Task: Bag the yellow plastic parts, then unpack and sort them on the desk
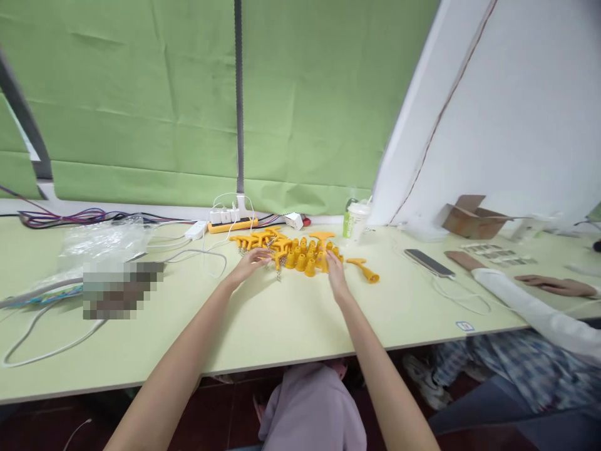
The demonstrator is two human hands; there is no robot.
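Near the middle of the table, my left hand [253, 264] reaches to the left side of a cluster of yellow parts. Its fingertips are closed on a yellow T-shaped handle [280, 256] with a small metal chain hanging below. More yellow T-shaped handles [256, 240] with chains lie heaped behind that hand. My right hand [335, 270] is at the cluster's right side, fingers closed on an upright yellow T-handled piece [322, 238]. Between my hands stand several yellow cone-shaped cups [300, 262]. Another yellow handle-and-cone piece [366, 270] lies on its side to the right.
Behind the parts are a yellow-edged power strip [233, 225], cables and a white cup [359, 222]. Plastic wrap [106, 241] lies left. A phone [429, 262], a cardboard box [476, 219] and another person's white-sleeved arm [526, 307] are right. The table's front edge [300, 359] runs beneath my forearms.
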